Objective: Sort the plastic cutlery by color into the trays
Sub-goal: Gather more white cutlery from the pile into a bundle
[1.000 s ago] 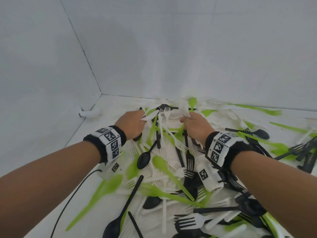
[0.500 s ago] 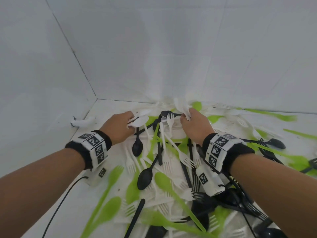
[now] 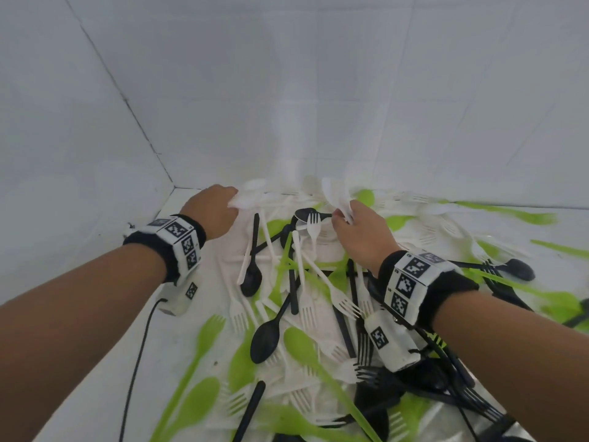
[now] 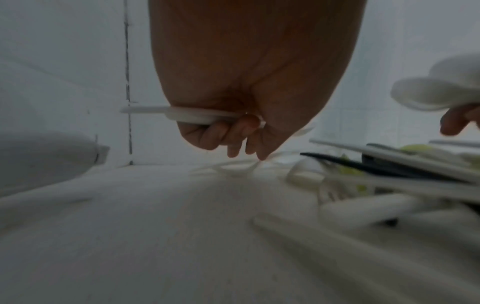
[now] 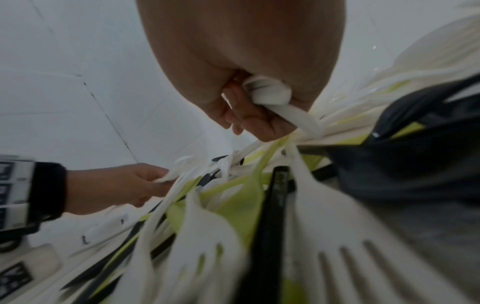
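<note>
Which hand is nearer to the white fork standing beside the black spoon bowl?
Right. The right hand sits just beside the white fork; the left hand is farther off, across the pile.

A bare recording booth — plain white panel walls [image 3: 414,90] meeting at a corner; white tabletop [image 3: 178,339] strewn with cutlery.

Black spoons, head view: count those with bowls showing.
4 black spoons: one left of centre, one lower mid-pile, one by the right hand, one far right. Others may lie buried.
</note>
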Demonstrator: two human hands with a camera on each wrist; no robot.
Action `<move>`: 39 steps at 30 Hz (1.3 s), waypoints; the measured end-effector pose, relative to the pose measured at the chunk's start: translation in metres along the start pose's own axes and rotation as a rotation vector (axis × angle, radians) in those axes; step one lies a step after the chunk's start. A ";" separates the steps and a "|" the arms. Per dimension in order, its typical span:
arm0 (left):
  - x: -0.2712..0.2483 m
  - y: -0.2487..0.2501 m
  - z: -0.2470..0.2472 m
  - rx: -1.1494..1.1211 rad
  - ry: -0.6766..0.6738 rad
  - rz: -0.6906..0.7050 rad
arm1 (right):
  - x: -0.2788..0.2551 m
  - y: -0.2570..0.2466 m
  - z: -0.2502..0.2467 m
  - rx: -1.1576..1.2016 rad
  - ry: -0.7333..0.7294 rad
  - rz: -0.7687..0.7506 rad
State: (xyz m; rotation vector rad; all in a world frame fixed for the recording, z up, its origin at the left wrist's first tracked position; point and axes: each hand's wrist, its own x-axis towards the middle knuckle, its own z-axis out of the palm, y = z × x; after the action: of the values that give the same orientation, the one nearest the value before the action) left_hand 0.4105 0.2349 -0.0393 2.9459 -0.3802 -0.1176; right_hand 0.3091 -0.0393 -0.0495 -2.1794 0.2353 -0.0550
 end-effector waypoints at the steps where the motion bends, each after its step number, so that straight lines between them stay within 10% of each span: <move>1: 0.002 -0.001 0.004 0.028 -0.054 -0.016 | 0.000 -0.003 0.002 -0.009 -0.008 -0.015; 17: -0.047 -0.018 -0.013 -0.364 0.006 -0.087 | -0.030 -0.066 0.068 -0.334 -0.433 -0.399; 25: -0.081 -0.015 -0.014 -0.729 -0.005 -0.156 | -0.050 -0.075 0.084 -0.646 -0.499 -0.319; 39: -0.095 0.013 -0.015 -0.677 -0.072 -0.178 | -0.056 -0.052 0.030 0.044 -0.288 -0.024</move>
State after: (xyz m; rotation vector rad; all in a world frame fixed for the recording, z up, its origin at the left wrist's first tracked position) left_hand 0.3169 0.2498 -0.0174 2.3002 -0.0597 -0.3074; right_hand 0.2654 0.0246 -0.0219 -2.1158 0.0437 0.2368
